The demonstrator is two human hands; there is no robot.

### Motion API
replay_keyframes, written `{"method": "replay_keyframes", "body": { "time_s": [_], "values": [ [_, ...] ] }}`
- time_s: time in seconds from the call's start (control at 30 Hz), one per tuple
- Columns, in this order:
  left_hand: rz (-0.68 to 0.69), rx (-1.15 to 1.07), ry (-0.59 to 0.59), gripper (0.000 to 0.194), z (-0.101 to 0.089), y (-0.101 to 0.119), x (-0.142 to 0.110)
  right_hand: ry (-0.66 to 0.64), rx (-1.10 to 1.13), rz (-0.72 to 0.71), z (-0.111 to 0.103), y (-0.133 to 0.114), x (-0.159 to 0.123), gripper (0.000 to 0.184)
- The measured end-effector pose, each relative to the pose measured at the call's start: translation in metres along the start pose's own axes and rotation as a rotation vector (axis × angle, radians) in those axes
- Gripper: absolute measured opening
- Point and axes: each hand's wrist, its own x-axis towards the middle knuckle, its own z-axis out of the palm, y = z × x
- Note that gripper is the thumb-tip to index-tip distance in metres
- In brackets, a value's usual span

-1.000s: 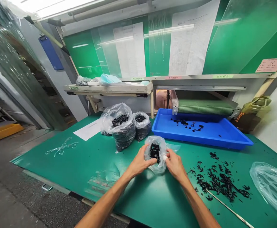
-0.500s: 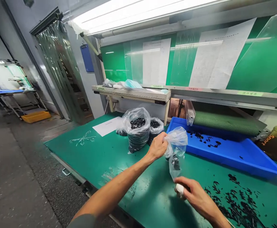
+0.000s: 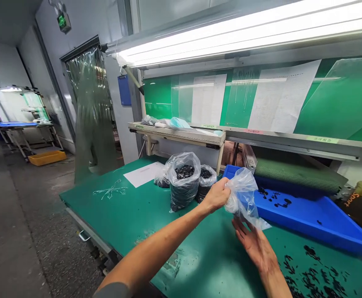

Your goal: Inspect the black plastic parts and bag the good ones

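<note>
L hand (image 3: 217,195) grips clear plastic bag (image 3: 242,198), R hand (image 3: 253,244) open under it, by blue tray (image 3: 317,223)

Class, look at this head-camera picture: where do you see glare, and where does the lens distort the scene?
In the head view, the fluorescent tube blows out to white and streaks reflections across the green panels; the plastic bag shows bright sheen; wide-angle distortion slants the bench's front edge.
</note>
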Motion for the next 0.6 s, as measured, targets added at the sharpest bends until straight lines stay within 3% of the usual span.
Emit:
{"method": "replay_keyframes", "body": {
  "time_s": [0.17, 0.3, 0.47, 0.6],
  "values": [
    [0.009, 0.015, 0.000, 0.020, -0.026, -0.007, 0.039, 0.048, -0.058, -0.182, 0.037, -0.041, 0.038, 0.033],
    [-0.005, 0.026, 0.065, 0.024, -0.041, -0.017, 0.078, 0.044, -0.142, -0.236, 0.067, -0.072, 0.087, 0.021],
    [-0.099, 0.015, 0.169, 0.019, -0.039, -0.041, 0.120, -0.007, -0.218, -0.332, 0.093, -0.091, 0.154, 0.020],
    [-0.211, 0.057, 0.369, 0.021, -0.032, -0.054, 0.132, -0.065, -0.276, -0.420, 0.098, -0.086, 0.190, 0.022]
  ]
}}
